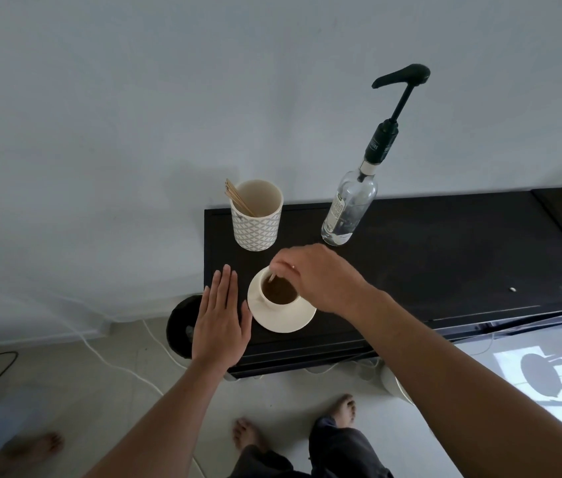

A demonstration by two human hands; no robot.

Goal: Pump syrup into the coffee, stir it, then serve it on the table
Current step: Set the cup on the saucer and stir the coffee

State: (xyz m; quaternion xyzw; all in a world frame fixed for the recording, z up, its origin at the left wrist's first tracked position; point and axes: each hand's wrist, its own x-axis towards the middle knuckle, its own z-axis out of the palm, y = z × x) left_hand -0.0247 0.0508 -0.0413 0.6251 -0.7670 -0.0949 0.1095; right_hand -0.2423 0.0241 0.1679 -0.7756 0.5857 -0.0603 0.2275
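A cream cup of brown coffee [280, 292] stands on a cream saucer [288, 320] near the left end of the black cabinet top [445, 257]. My right hand [317, 276] hovers over the cup, its fingers pinched on a thin wooden stir stick [272, 277] whose tip dips into the coffee. Flat and palm down, my left hand [220, 319] lies on the cabinet top just left of the saucer, fingers together. The clear syrup bottle [348, 208] with its tall black pump [402, 77] stands behind the cup, to the right.
A patterned cream holder [257, 219] with several wooden sticks stands behind the cup at the cabinet's left back corner. The wall rises right behind it. A dark round object [181, 326] and cables lie on the floor left of the cabinet. Bare feet are below.
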